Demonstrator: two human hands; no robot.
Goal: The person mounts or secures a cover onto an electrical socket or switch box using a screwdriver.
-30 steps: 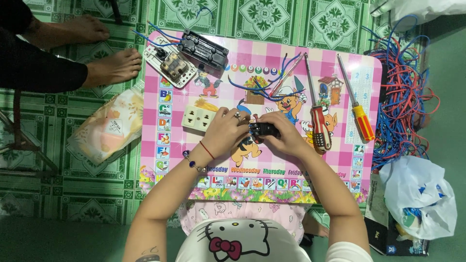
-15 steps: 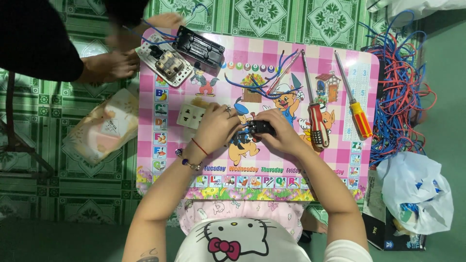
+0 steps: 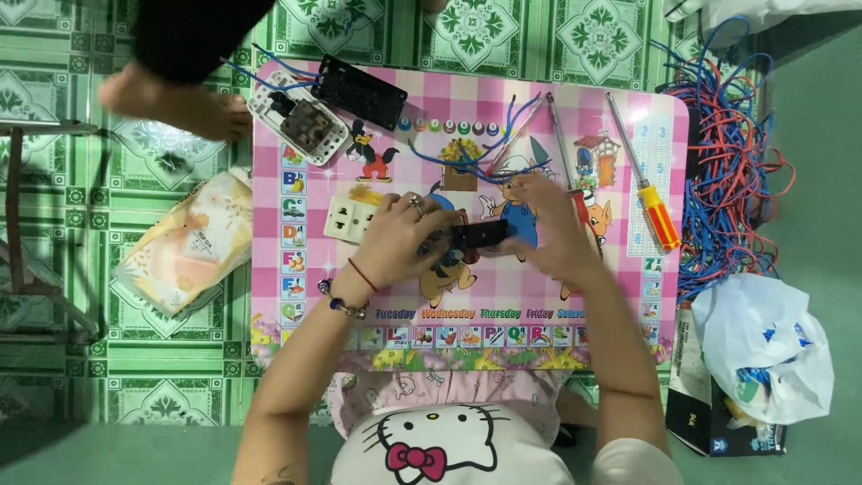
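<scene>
I see my left hand (image 3: 400, 238) and right hand (image 3: 548, 233) pinching a small black electrical part (image 3: 479, 236) between their fingertips, just above the middle of the pink surface (image 3: 539, 296), right of the cream socket (image 3: 350, 218).

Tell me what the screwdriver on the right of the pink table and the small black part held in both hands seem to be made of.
The screwdriver looks like a bright metal shaft, going by its silvery glint, with a glossy orange and yellow handle, probably plastic. The small black part, held between the left hand and right hand, appears to be dark moulded plastic with a dull sheen; its detail is too small to tell more.
</scene>
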